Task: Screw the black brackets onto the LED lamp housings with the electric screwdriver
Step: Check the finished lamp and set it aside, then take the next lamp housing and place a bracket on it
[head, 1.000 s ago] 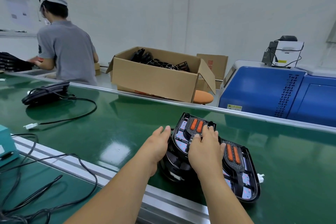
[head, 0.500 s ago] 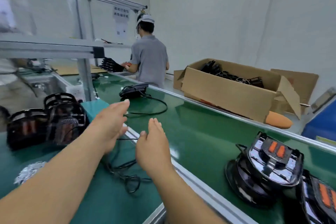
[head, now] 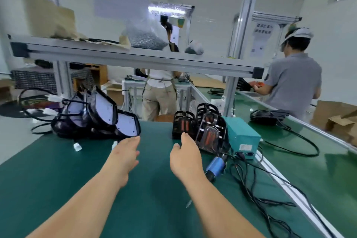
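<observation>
I have turned from the conveyor to my table [head: 58, 179], the finished lamps left behind. My left hand [head: 125, 153] and right hand [head: 183, 155] hover, each grip wide and empty. The electric screwdriver [head: 215, 166] lies at my right hand's 4 o'clock, the black brackets [head: 185, 127] at its 12. The LED lamp housings [head: 96, 118] are piled at my left hand's 11. I judge a fresh assembly begins.

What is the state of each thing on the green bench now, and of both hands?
Housings, piled, leaning on each other.
Brackets, standing upright in a group.
Screwdriver, lying on the bench, untouched.
Power box, on or off cannot be told.
Left hand, open, empty, stretched toward the housings.
Right hand, open, empty, fingertips near the brackets.
</observation>
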Demonstrator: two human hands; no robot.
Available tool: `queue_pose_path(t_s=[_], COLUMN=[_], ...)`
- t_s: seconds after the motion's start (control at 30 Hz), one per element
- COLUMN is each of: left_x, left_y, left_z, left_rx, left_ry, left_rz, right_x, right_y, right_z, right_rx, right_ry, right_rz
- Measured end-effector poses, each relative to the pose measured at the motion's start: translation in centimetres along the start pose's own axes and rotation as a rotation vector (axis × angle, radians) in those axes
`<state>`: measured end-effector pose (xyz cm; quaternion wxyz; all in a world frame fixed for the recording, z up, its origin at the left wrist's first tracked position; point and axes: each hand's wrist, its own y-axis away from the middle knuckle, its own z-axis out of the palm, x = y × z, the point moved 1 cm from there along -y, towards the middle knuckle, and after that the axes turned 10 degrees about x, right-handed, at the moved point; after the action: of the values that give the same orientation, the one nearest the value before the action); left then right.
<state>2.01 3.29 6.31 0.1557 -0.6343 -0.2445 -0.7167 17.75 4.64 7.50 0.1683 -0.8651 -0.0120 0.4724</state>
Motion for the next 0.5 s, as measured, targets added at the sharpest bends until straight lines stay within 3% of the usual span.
queue_pose_path(t_s=[0.23, 0.37, 0.5], left_x=[-2.3, -3.7, -4.1], left_y=[-3.3, -4.4, -5.4], left_z=[-5.5, -6.7, -6.7], left_rx=[0.2, 0.333, 0.324], left_ry=[0.099, 0.182, 0.217], left_rz=[0.002, 0.083, 0.121], right_x=[-2.5, -2.1, -1.0], right_y=[-0.5, 0.1, 0.0], right_z=[7.6, 12.0, 15.8], right_rx=[-0.133, -0.267, -0.143], right_ry=[-0.023, -0.108, -0.155], right_rz=[-0.018, 0.153, 0.131])
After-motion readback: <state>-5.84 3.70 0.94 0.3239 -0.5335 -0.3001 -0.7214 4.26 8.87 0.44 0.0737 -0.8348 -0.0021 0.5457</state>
